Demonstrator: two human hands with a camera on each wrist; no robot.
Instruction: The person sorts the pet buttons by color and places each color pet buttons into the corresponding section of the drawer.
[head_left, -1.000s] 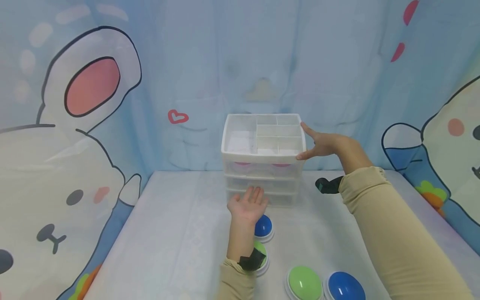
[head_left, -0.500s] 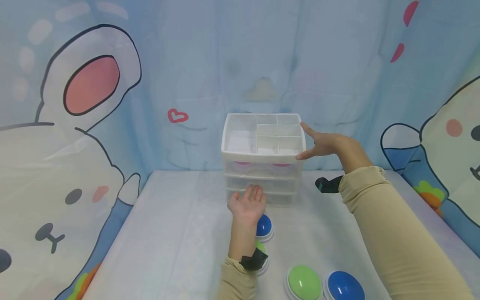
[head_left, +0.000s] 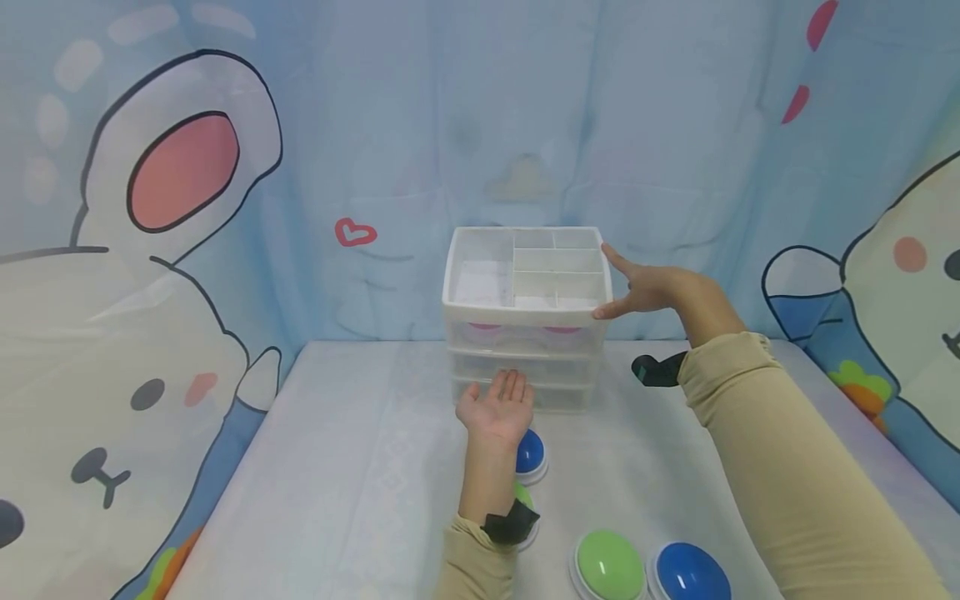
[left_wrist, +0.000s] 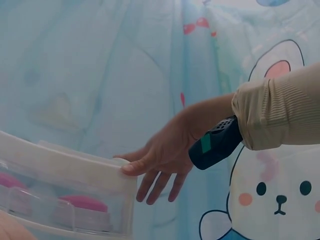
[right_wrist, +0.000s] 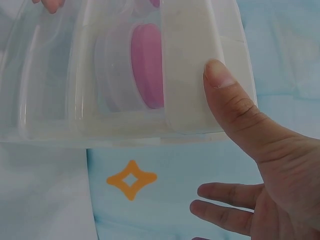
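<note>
Your left hand (head_left: 495, 417), palm up, fingers extended, is before the drawer unit (head_left: 525, 317); your right hand (head_left: 651, 287), fingers straight, thumbs its upper right front corner.

Pale-blue fabric backdrop (head_left: 397, 100), printed with white cartoon rabbits (head_left: 97, 350), left and right. Glossy, white-rimmed round domes (head_left: 609, 565), lower centre-right: two green, two blue.

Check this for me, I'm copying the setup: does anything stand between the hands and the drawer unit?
Nothing visible does. The right hand touches the right side of the drawer unit; the left hand is before the lower drawers, contact unclear. The blue dome sits lower, to its right.
</note>
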